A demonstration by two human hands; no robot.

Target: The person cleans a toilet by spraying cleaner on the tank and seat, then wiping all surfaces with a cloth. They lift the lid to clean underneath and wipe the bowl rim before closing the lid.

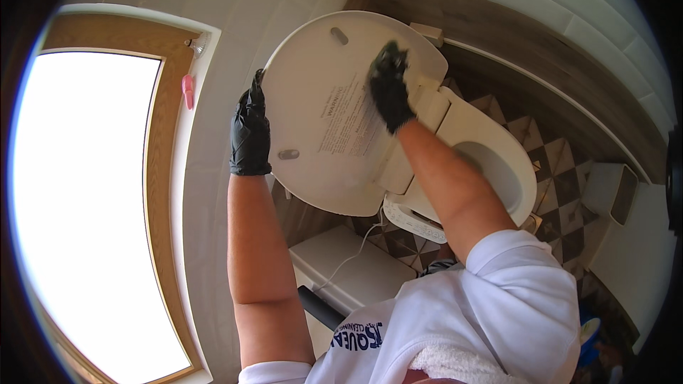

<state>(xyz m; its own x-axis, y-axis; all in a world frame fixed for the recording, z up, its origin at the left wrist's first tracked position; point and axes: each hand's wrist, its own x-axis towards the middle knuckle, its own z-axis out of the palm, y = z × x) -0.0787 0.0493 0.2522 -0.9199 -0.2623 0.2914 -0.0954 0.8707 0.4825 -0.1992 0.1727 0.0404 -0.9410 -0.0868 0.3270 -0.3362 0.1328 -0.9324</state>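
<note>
A white toilet lid (pixel 304 101) stands raised, its underside bearing printed warning text and two grey rubber bumpers. My left hand (pixel 249 130), in a black glove, grips the lid's outer edge. Against the underside, near the hinge, is my right hand (pixel 388 88), also black-gloved and blurred. At its fingers shows what looks like a dark green scouring pad (pixel 392 49), mostly hidden by the hand. Below the hinge lies the white toilet seat (pixel 525 170) with an electronic bidet control panel (pixel 411 221) on its side. My right forearm covers part of the seat.
A bright wood-framed window (pixel 96 197) is at the left, with a pink object (pixel 187 92) on its sill. A white cable (pixel 364 240) runs from the seat past a white box-shaped unit (pixel 352 258). Patterned tiles (pixel 560 192) cover the floor beside a white open-topped bin (pixel 611 192).
</note>
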